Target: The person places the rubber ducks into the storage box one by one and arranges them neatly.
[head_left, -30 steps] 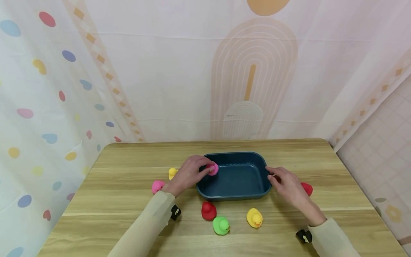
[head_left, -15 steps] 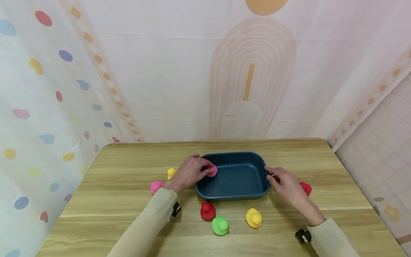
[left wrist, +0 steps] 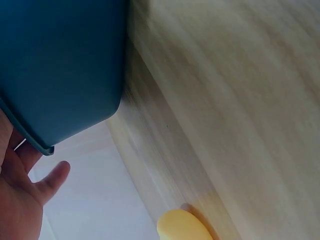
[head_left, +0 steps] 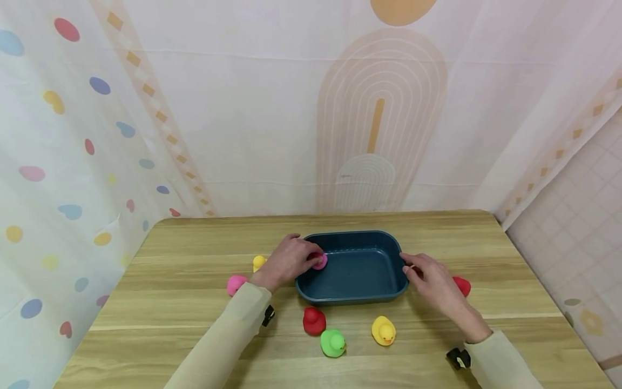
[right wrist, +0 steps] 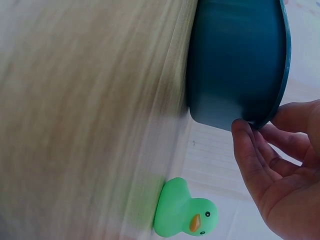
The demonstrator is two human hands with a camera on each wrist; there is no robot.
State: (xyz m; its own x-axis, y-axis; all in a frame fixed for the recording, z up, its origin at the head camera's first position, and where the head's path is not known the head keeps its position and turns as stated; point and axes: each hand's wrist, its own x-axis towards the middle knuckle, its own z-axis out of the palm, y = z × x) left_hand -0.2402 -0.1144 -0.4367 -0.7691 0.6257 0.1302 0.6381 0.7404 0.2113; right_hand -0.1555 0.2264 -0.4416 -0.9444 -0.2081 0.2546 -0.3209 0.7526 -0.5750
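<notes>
Small rounded pink toy, partly hidden, is pinched by the left hand's fingers, inside dark-blue rectangular plastic tray at 9 o'clock. Tray is gripped at 3 o'clock by the right hand. Release probably best done low, tray held steady.

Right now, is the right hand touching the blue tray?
Touching. The right wrist view shows the right hand with fingertips against the blue tray, at its rim.
</notes>
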